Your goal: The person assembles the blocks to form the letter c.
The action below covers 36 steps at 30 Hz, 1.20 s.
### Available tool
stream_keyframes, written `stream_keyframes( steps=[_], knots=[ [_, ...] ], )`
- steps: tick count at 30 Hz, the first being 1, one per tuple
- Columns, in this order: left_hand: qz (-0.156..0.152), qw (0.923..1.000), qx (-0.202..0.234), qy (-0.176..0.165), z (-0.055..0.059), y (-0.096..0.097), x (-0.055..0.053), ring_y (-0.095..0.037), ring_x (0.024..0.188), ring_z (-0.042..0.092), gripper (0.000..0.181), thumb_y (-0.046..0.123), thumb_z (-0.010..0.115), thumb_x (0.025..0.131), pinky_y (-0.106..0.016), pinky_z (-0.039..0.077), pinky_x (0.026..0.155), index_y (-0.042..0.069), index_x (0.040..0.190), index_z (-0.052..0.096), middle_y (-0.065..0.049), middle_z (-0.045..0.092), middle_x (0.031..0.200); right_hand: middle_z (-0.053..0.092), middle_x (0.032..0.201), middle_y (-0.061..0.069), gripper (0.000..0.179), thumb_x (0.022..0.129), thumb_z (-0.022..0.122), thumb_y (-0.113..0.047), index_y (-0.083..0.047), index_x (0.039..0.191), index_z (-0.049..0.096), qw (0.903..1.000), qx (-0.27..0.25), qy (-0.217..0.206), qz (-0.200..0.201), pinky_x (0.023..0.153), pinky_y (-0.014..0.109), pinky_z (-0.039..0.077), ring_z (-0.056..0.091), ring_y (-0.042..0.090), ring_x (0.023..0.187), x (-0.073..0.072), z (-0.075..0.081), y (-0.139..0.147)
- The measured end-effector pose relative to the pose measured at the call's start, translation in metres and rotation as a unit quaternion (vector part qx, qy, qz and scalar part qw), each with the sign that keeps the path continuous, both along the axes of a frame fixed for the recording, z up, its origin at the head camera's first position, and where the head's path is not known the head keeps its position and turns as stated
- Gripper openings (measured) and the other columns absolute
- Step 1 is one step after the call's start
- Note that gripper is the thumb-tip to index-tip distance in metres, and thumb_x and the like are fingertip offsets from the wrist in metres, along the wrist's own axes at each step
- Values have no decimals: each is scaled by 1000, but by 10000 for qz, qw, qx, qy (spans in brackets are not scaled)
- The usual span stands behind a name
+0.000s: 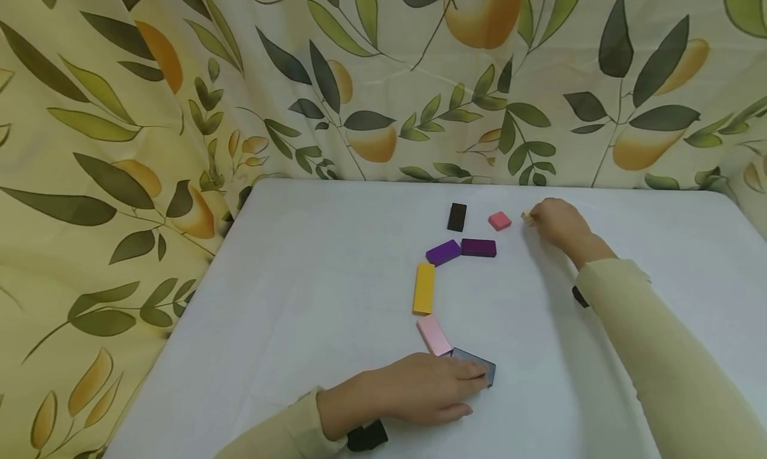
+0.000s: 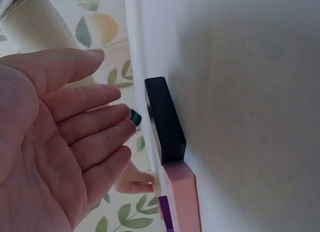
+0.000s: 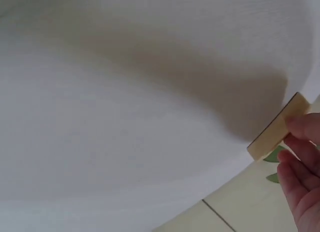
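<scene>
1. Toward the back of the table (image 1: 287, 286), right of the little coral block (image 1: 500, 220), sits the tan block (image 1: 528, 218), held at one end by the right hand (image 1: 563, 227). Can't tell if it's touching the cloth or lifted a bit.
2. Grip-wise, the right hand pinches it between thumb and fingers. The left hand (image 1: 419, 387) is well apart from it, fingers stretched out over the grey block (image 1: 470, 356); can't tell if they touch it.
3. Looks like plain wood to me, so I'd bet on light, stiff and pretty hard to break.
4. Faces seem smooth, so maybe a touch slippery, but a light pinch should do.
5. I'd take it across the narrow sides near the middle; an end hold like this one could let it swivel.
6. Watch the neighbours: the purple block (image 1: 443, 252) and plum block (image 1: 479, 248) look just as light, so a knuckle could easily nudge them.
</scene>
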<state>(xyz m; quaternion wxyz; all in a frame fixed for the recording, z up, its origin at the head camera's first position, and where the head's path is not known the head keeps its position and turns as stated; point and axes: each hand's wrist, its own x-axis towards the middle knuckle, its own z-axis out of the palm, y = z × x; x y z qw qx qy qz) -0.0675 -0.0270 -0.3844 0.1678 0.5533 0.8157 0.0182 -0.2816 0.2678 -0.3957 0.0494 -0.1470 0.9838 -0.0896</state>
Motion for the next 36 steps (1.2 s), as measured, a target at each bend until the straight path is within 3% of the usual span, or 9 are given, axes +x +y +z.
stream_keyframes(
  steps=[5,10,14,17,24,32,36],
  knots=[
    [164,9995,-219,179,-1,-1,-1,2,130,23,49,40,40,97,-14,24,100,18,141,39,10,30,146,53,72,15,11,84,55,5,8,87,66,9967,486,279,582,67,48,46,54,30,68,18,0,5],
    [313,9990,-218,242,-1,-1,-1,1,130,24,48,40,40,97,-15,26,100,17,140,41,10,31,145,56,76,16,11,82,59,7,7,90,67,9912,664,570,998,64,46,49,56,29,68,37,-1,7],
    [344,9991,-187,173,-2,-1,0,2,130,23,48,41,40,97,-15,26,100,18,140,41,10,31,145,59,98,31,18,82,61,6,10,99,65,9919,437,668,987,77,53,46,58,44,89,47,-4,11],
    [322,9992,-167,160,-4,0,1,2,130,23,48,41,39,97,-15,25,100,18,140,41,10,31,145,56,107,35,21,82,62,4,11,101,64,9935,305,598,921,83,55,42,53,48,99,53,-4,13],
    [304,9992,-121,245,-5,2,2,0,130,27,47,40,40,97,-16,26,100,18,139,42,9,33,145,64,94,26,18,81,64,2,11,97,66,9976,42,175,674,79,53,45,59,42,90,65,3,17],
    [307,9988,-184,341,-6,6,4,-2,131,26,48,41,41,97,-16,24,102,18,138,44,8,32,145,66,86,16,16,80,68,-1,7,93,69,9972,-96,238,709,75,49,48,61,33,81,91,4,13],
    [317,9981,-182,494,-7,8,5,-3,129,30,47,41,42,96,-17,25,101,17,137,46,6,35,143,65,79,10,8,79,69,-2,2,86,69,9950,-131,465,874,70,46,49,60,27,74,104,3,11]
  ],
)
